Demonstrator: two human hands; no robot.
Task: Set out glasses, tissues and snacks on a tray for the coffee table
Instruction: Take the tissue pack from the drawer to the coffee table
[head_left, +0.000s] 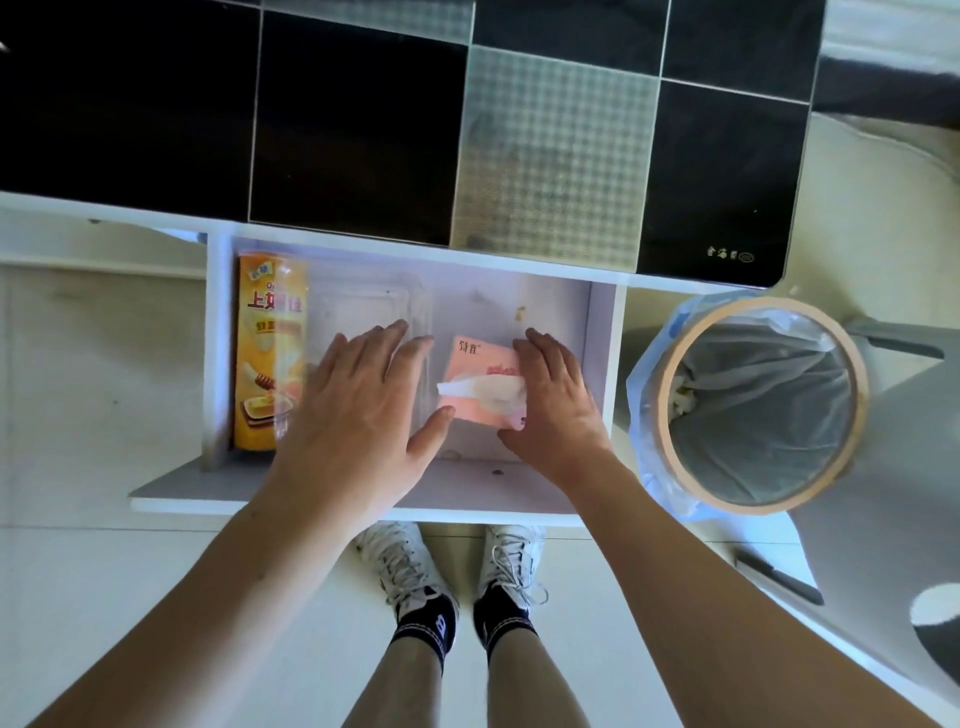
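The tissue pack (480, 384) lies in the open drawer (602, 353) beside a clear tray (363, 306) and a snack can (267, 353). The right hand (556, 395) curls round the pack's edge, while the left hand (358, 400) hovers flat, fingers straight. Nothing looks loaded yet, and no glasses show.

A glossy black glass top (358, 124), divided by pale lines and set with a hazy chequered panel (556, 150), capped the desk. The open drawer (519, 306) looked like smooth, matt white laminate (a few crumbs marked its floor). Inside lay a shiny yellow printed snack canister (267, 353), a clear plastic tray (363, 306) and a soft pink plastic tissue pack (480, 384) with white paper tissue showing. Alongside, a thin translucent plastic liner (758, 405) filled the wood-toned rim of the bin (852, 358).
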